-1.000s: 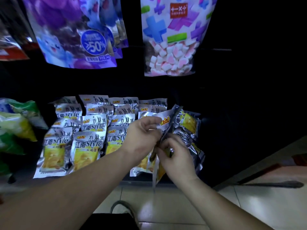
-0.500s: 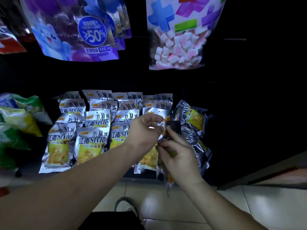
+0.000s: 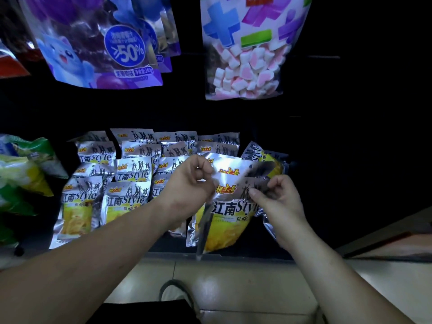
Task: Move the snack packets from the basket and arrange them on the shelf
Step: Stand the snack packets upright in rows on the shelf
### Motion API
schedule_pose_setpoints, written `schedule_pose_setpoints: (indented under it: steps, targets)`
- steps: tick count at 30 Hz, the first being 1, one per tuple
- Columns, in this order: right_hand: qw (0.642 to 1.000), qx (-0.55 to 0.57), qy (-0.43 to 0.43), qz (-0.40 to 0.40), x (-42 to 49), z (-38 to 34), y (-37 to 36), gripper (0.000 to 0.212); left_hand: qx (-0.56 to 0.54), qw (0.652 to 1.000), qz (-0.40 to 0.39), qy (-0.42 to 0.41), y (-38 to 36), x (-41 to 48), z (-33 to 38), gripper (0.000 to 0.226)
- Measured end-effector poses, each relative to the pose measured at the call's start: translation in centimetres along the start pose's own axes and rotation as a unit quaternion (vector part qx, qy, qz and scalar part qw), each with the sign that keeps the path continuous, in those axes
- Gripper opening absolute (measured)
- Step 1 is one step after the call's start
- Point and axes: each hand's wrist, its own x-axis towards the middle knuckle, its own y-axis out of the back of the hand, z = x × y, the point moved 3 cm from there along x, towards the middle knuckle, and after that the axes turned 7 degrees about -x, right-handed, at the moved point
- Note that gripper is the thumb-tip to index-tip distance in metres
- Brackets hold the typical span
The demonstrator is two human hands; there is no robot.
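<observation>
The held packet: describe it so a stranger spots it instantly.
Find the low shelf of silver snack packets. Near its right end, the left hand and right hand pinch the top of one packet. Only it is lifted off the rows.

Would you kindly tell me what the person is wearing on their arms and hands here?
Nothing worn shows. The left hand and right hand are ungloved, with no rings visible; the left forearm and right forearm are bare to the frame's edge, with no sleeve, watch or bracelet.
</observation>
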Motion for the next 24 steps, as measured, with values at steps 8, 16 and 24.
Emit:
schedule_pose_setpoints:
  steps: [8,16,24]
  targets:
    - [0.995,0.083,-0.013,-0.053,1.3,-0.1,0.4,0.046,-0.047,0.999,-0.007,0.010,-0.2,0.1,-0.2,0.020]
    - [0.997,0.053,0.011,0.060,1.2,0.2,0.4,0.033,0.003,0.999,0.018,-0.027,-0.8,0.1,-0.8,0.019]
    - [0.993,0.095,-0.053,0.043,0.8,1.4,0.9,0.015,0.039,0.998,0.038,-0.027,-1.1,0.3,-0.8,0.015]
